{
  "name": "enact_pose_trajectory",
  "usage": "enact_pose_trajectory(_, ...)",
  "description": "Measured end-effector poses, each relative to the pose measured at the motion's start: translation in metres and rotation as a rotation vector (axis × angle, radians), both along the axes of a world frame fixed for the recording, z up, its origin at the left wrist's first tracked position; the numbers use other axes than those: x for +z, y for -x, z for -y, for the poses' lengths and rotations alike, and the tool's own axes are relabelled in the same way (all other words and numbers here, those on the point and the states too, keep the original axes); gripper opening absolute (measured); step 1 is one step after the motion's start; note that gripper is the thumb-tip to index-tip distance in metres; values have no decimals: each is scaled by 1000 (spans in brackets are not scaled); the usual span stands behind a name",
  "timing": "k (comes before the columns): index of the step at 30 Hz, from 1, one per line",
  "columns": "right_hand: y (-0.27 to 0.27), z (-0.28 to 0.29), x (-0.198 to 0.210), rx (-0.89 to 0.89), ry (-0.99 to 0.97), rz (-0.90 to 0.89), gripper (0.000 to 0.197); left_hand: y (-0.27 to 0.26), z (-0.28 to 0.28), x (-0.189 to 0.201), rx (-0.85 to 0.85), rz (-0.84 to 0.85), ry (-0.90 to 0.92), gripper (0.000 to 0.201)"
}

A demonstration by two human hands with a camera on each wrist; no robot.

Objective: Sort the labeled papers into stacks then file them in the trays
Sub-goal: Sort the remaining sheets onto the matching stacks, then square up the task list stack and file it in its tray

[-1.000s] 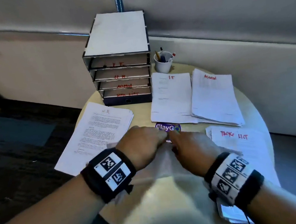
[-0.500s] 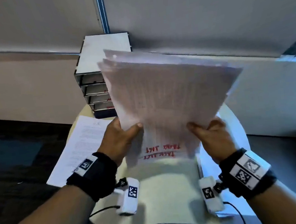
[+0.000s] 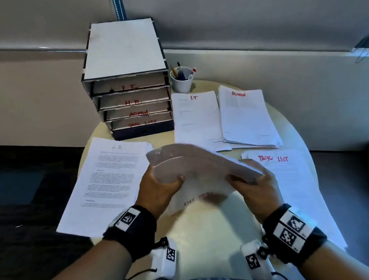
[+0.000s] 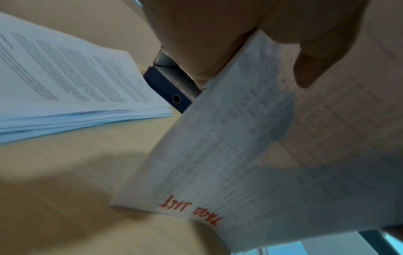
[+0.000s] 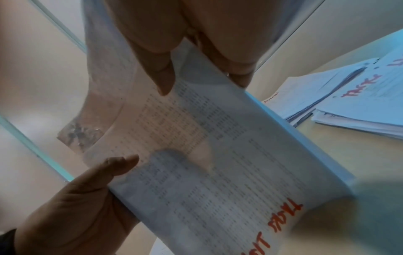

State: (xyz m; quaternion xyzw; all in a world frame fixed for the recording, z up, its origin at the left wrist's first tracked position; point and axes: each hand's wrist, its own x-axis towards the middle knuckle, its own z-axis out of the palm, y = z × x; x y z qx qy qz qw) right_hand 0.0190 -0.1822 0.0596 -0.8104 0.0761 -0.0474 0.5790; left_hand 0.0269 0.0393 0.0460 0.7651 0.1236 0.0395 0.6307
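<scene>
Since half a second ago you've tipped the sheaf of papers [image 3: 196,172] down from upright, and it now curves low over the table's [image 3: 211,232] near middle. From your head, your left hand [image 3: 159,192] and right hand [image 3: 256,189] grip its two sides, between the H.R stack [image 3: 108,182] and the TASK LIST stack [image 3: 292,181]. At your left wrist, fingers [image 4: 309,57] curl round the page marked TASK LIST. At your right wrist, fingers [image 5: 161,74] pinch it too.

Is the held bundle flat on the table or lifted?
Lifted: both hands, left hand and right hand, hold the bundle tilted above the table.
</scene>
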Motion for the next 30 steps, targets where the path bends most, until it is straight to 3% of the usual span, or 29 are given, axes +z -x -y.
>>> enact_pose_trajectory(3,-6,-6,-7,-25,-49,-36,28,-9,-3,-10,-67,-20,55,36)
enact_pose_trajectory(6,-7,-11,-14,-88,-43,-78,22,-16,-9,-25,-133,-171,98,31)
enact_pose_trajectory(9,-6,-7,-12,-184,-85,-103,11,-20,-16,-36,-221,-191,-52,25)
enact_pose_trajectory(11,-5,2,-6,-247,-3,-54,16,-22,-22,-30,-279,-123,-194,19)
enact_pose_trajectory(13,0,13,10,-335,95,77,38,-22,-24,-10,-325,-42,-337,7)
enact_pose_trajectory(15,10,23,37,-310,338,419,59,-23,-18,17,-408,127,-522,12)
enact_pose_trajectory(17,17,27,68,-71,627,684,56,-28,-3,44,-559,305,-790,22)
enact_pose_trajectory(18,18,27,76,79,755,713,50,-30,8,56,-636,363,-908,17)
enact_pose_trajectory(21,18,31,78,404,1087,494,30,-29,51,79,-807,532,-1122,9)
enact_pose_trajectory(23,18,44,67,452,1128,338,12,-25,75,86,-888,599,-1178,12)
enact_pose_trajectory(26,18,93,54,376,981,93,18,-28,101,80,-853,617,-1177,12)
enact_pose_trajectory(28,16,137,40,285,805,-106,22,-35,101,71,-703,594,-1154,9)
enact_pose_trajectory(30,16,189,14,113,581,-293,18,-38,98,59,-491,538,-1079,28)
